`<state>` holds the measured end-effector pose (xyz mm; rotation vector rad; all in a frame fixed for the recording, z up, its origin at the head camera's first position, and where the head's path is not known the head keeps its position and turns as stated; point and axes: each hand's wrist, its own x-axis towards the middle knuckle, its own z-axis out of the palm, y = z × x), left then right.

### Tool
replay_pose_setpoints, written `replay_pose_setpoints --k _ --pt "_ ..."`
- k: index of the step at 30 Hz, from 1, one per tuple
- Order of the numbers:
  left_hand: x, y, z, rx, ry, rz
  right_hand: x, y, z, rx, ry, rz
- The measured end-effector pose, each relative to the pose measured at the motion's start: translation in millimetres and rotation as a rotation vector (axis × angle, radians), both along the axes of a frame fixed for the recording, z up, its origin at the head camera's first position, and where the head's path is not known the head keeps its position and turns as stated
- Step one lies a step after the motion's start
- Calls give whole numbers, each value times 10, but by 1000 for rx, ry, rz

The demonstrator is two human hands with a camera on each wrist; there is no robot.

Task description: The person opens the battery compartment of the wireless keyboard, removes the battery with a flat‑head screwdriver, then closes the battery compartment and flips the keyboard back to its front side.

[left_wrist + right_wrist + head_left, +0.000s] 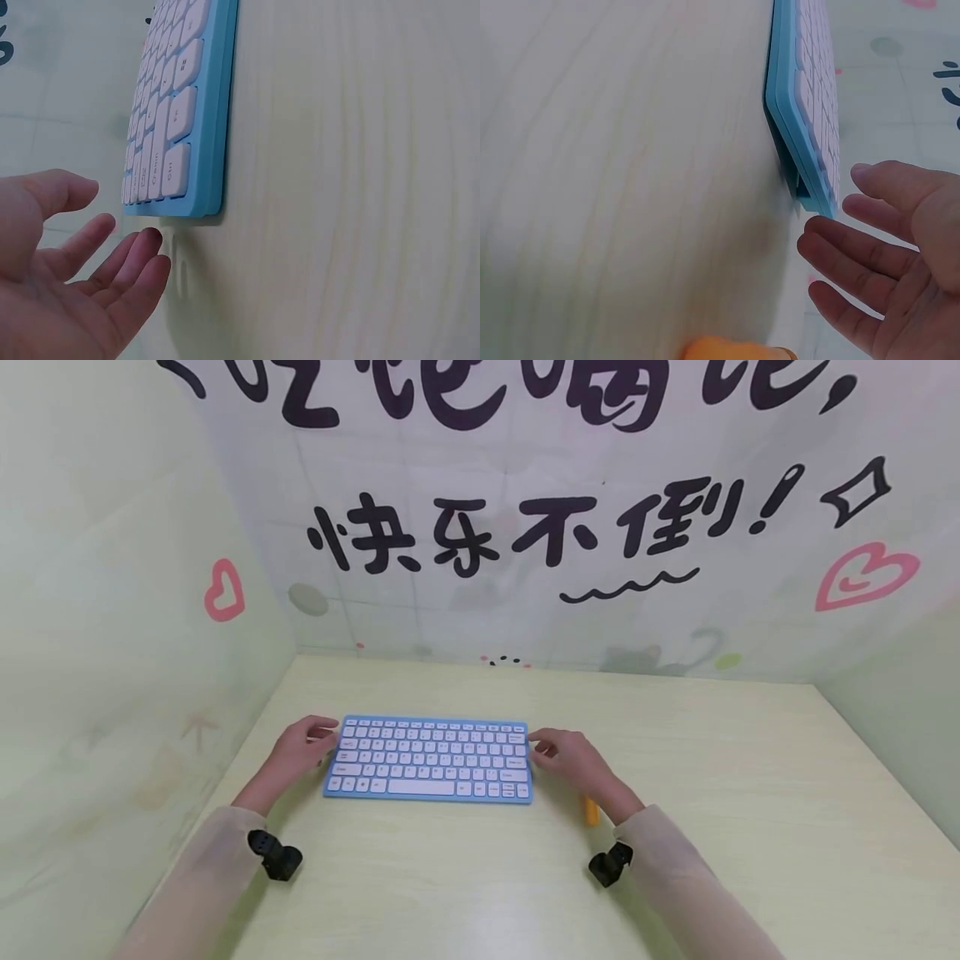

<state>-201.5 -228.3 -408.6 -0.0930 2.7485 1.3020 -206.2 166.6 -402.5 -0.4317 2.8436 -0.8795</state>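
A light blue keyboard [431, 760] with white keys lies flat to the eye on the table, between the two hands. At its left end is my left hand [300, 747], fingers loosely bent; a small gap shows between the fingertips and the keyboard corner [196, 202] in the left wrist view. My right hand [577, 764] is beside the right end, thumb and fingers spread apart near the keyboard's raised back corner [821, 204]. Neither hand grips it. Whether the right fingertips touch the edge, I cannot tell.
Partly hidden beneath the right forearm, an orange object [592, 812] lies on the pale wooden table [450, 885]. A printed cloth wall [525, 602] stands behind the table, and another wall [135, 693] borders its left side. Black wrist cameras sit on both sleeves.
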Motion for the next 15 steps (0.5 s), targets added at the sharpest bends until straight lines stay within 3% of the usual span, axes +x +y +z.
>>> replay_pose_setpoints --k 8,15 --pt "-37 31 -65 70 -35 -9 -48 -79 -72 -55 0 -34" --pt "-58 29 -99 82 -55 -1 -72 -133 -114 -135 -24 -145"
